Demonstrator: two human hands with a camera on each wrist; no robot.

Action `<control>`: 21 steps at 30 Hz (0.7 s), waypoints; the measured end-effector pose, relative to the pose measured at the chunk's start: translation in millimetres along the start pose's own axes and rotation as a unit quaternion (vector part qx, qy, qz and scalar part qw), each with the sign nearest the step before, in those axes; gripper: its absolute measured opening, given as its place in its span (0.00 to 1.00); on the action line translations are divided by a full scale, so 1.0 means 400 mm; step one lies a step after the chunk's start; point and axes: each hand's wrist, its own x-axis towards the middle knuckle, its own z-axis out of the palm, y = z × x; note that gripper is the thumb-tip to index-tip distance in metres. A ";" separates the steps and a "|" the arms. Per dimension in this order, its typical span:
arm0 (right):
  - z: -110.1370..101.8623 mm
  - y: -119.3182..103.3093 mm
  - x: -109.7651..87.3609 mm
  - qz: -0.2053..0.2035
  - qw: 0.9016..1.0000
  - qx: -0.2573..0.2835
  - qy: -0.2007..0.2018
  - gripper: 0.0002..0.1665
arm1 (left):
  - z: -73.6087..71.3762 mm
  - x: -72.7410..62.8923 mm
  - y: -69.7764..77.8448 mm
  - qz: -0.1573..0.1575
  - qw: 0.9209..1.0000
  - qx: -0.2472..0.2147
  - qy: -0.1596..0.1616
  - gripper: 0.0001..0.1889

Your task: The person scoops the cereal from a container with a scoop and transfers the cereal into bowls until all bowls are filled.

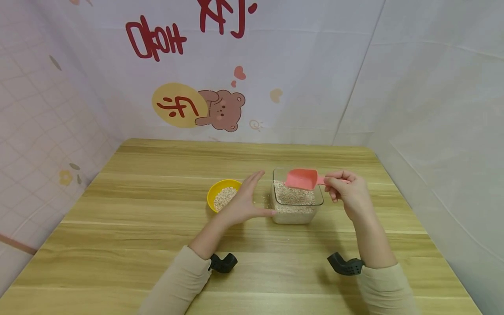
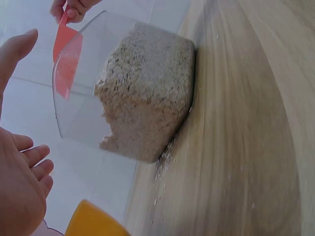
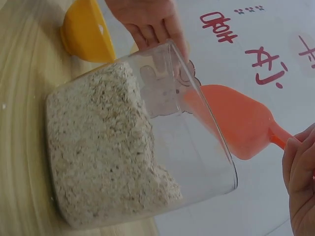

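A pink scoop is held by its handle in my right hand, fingers curled round it. Its bowl hangs level over the rim of a clear square container, and no flakes show in it. Pale oat flakes fill the lower part of the container. On the container's left side, my left hand spreads its thumb and fingers, with the thumb tip right at the near left wall. Behind that hand stands a yellow bowl with oat flakes in it, partly covered by the hand.
Scattered flakes lie on the wooden table between bowl and container. A black wrist mount sits at the left cuff and another mount at the right. A printed white cloth hangs behind the table.
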 end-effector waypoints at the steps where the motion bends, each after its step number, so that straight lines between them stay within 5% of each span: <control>1: -0.003 -0.002 0.001 0.003 1.000 -0.007 -0.001 0.04 | 0.005 0.003 0.002 0.000 1.000 -0.001 -0.001 0.59; 14: -0.030 -0.019 0.012 0.021 0.995 -0.101 -0.017 0.11 | 0.049 0.039 0.001 -0.017 1.000 -0.004 -0.010 0.59; 21: -0.040 -0.039 0.027 0.019 0.981 -0.189 -0.029 0.15 | 0.059 0.057 0.002 -0.017 1.000 -0.024 -0.008 0.58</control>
